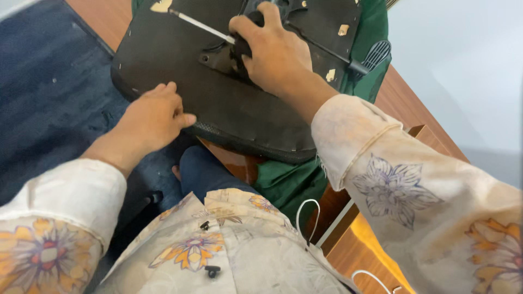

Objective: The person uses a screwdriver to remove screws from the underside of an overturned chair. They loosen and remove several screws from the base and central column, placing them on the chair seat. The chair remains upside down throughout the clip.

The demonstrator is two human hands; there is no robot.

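A black chair seat (180, 60) lies upside down on a wooden table, its underside facing up, with a green cloth (289, 182) under it. My right hand (272, 51) grips the black handle of a screwdriver whose metal shaft (199, 26) points up and left across the seat, close to the black metal bracket (218, 57). My left hand (152, 117) rests with curled fingers on the seat's near left edge, steadying it. A black lever (370, 57) with a ribbed paddle sticks out at the seat's right side.
The wooden table (414, 109) runs diagonally to the right, with a drawer edge (348, 239) near my body. A dark blue carpet (49, 92) covers the floor at left. A white cord (308, 218) hangs by my floral shirt.
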